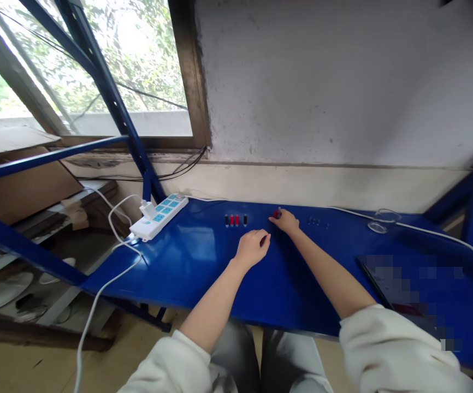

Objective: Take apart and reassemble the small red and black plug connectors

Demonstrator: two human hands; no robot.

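Largest before me is the pale wall [322, 82], with the window [146, 65] to its left. Below them runs the blue worktop [195, 278], where my hands are. Near its right end lies a dark slab [378, 273], mostly blurred out. A white power strip [160, 216] slants along the left end, a plug [148, 209] standing in it.

My right hand [286, 221] reaches toward the back edge, its fingers clamped on a small red piece [277, 213] at their tips. My left hand [253, 250] hangs nearer my body, fingers curled in; I cannot tell whether they pinch anything. A clear cup [378, 226] sits well off to the right, near the back.

The relation that matters: four slim pieces, black [226, 220], red [232, 220], red [237, 220] and black [245, 220], form a row to the left of my right hand and ahead of my left, slightly to its left. My left hand is nearer to them. The last black piece stands a little apart from the others. All four appear upright, long axes vertical, lighter ends down. The held red piece lies ahead and to the right of my left fingers; which way it points I cannot tell, as my grip covers most of it.

Smallest are some bits [317, 222] scattered just right of my right hand, too tiny to name.
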